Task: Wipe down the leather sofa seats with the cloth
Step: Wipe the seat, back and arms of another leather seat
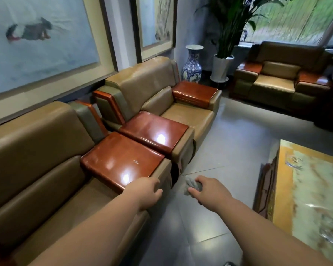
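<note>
**Two hands out, one with a cloth**

The right hand [208,191] holds a gray cloth [193,186]. Its fingers are curled around the cloth, all bunched up. The cloth is in the air above the gray floor [229,131], just in front of the near sofa's arm.

The left hand [144,192] reaches out at the front corner of that arm. Its fingers bend down over the edge, but I cannot tell if they grip it or only touch it.

The near sofa [33,143] is tan, and its seat is under the left arm. Its armrest [121,160] has a shiny red wood top. A second sofa [183,114] sits right beside it. A third sofa [273,83] is across the room. A blue and white vase [192,66] stands in the corner by a tall plant [233,25]. A low table [308,185] is on the right.
</note>
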